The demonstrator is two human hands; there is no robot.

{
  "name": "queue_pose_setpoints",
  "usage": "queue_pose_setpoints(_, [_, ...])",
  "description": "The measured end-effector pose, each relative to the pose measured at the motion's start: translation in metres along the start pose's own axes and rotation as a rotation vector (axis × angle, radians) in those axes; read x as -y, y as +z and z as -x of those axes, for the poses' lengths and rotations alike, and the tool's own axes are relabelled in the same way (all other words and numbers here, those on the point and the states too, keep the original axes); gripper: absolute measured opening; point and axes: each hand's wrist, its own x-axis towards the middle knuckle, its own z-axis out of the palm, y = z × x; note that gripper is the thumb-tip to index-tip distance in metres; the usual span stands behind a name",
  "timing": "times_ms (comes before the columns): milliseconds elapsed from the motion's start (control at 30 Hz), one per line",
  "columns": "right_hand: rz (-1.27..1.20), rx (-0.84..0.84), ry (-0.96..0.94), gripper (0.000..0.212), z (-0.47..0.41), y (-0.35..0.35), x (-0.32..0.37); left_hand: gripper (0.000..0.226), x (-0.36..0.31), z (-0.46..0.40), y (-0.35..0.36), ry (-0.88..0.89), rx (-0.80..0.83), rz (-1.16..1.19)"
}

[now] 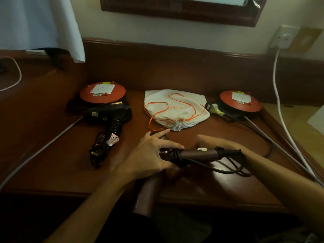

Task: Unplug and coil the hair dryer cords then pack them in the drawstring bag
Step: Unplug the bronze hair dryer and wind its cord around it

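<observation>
Head view: my left hand (150, 153) grips maroon dryer (192, 153) w/ cord (228, 170) wound on handle, just in front of drawstring bag (175, 107). Right hand (212, 141) behind handle, grip can't tell. Black dryer (108, 113) left of bag, cord bundled.

Worktop (201, 186): polished wood, showing glossy glare. Drawstring bag (177, 109): matt white cloth, looking soft. Hair dryer (198, 153): smooth plastic, looking satin. Cord (226, 170): looking rubbery.
</observation>
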Motion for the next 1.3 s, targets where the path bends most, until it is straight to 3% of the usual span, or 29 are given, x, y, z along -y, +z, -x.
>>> queue_pose_setpoints(100, [-0.066,0.163,0.066,0.022,0.003,-0.015,0.008,0.06,0.0,-0.005,0.007,0.114,0.014,-0.123])
queue_pose_setpoints(200, [-0.12,0.278,0.149,0.02,0.01,-0.034,0.014,0.061,-0.004,-0.011,0.016,0.109,0.03,-0.262])
queue_pose_setpoints(367, [-0.101,0.22,0.097,0.02,0.03,-0.044,0.035,0.073,-0.005,-0.015,0.017,0.008,-0.004,-0.312])
queue_pose_setpoints(467, [0.13,0.192,0.059,0.022,0.037,-0.034,0.057,0.092,-0.008,-0.016,0.021,0.005,0.059,-0.411])
queue_pose_setpoints(567, [0.223,0.082,0.059,0.024,0.039,-0.021,0.068,0.096,-0.01,-0.015,0.024,0.006,0.08,-0.444])
queue_pose_setpoints(700, [0.222,-0.072,0.094,0.023,0.041,-0.009,0.074,0.093,-0.007,-0.018,0.024,0.019,0.067,-0.393])
queue_pose_setpoints(900, [0.082,-0.08,0.14,0.02,0.058,-0.001,0.073,0.069,-0.007,-0.017,0.022,0.064,0.117,-0.309])
queue_pose_setpoints(1033, [-0.011,-0.273,0.206,0.017,0.052,0.0,0.064,0.064,-0.01,-0.023,0.025,0.047,0.136,-0.365])
queue_pose_setpoints(1200, [0.094,0.004,0.296,0.014,0.075,-0.025,0.044,0.058,-0.018,-0.023,0.03,0.054,0.149,-0.56])
queue_pose_setpoints(1300, [0.023,-0.023,0.215,0.016,0.087,-0.023,0.038,0.056,-0.017,-0.024,0.027,0.031,0.142,-0.529])
